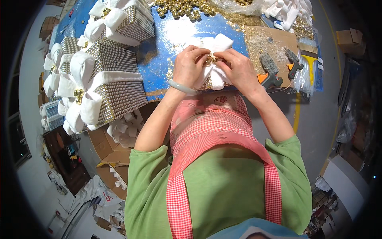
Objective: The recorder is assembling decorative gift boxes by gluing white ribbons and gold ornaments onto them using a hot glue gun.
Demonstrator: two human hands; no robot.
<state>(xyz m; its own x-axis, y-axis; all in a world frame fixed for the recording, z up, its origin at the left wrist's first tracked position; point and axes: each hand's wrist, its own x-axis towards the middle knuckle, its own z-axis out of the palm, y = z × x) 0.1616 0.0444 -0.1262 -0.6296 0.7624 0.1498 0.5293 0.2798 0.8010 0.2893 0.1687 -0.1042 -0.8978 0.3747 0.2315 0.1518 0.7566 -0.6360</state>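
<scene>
While pinched together by left hand (190, 65) and right hand (237, 68), small gold bells (209, 59) are pressed onto white fabric bow (213, 63); grey glue guns (269, 68) are laid alongside.

Cannot make out the small gold piece (209, 59) at the middle of the white bow (217, 63), pinched under the fingertips of the left hand (190, 65) and right hand (238, 69), nor whatever the bow sits on, covered by both hands. Cut off at the top edge: the heap of gold bells (181, 8) and the white bows (288, 12) beside it. Too blurred and dark to identify: the clutter on the floor (65, 159) at lower left.
</scene>
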